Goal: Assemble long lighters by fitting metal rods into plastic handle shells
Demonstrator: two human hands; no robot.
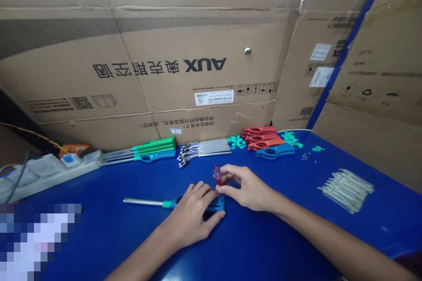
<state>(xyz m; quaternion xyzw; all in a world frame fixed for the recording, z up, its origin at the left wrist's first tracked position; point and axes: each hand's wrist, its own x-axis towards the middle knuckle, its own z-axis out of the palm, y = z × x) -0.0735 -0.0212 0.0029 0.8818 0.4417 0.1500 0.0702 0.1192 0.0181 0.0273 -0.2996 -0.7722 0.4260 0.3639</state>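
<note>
My left hand [191, 215] rests over a blue utility lighter body [216, 204], which lies flat on the table, its long metal nozzle [143, 202] pointing left past a teal collar [168, 204]. My right hand [245, 186] pinches a small translucent red-purple cylinder [216, 174] upright between thumb and forefinger. That cylinder stands just above the lighter's blue end and close to my left fingers. My left hand hides most of the lighter's body.
Along the back of the blue table [263, 237] lie green and blue lighters [153, 149], metal nozzle assemblies [204, 149], red-orange lighter shells [262, 138], and teal clips [236, 142]. Clear tubes [346, 189] lie right. A power strip [49, 173] sits left, against large cardboard cartons [165, 52].
</note>
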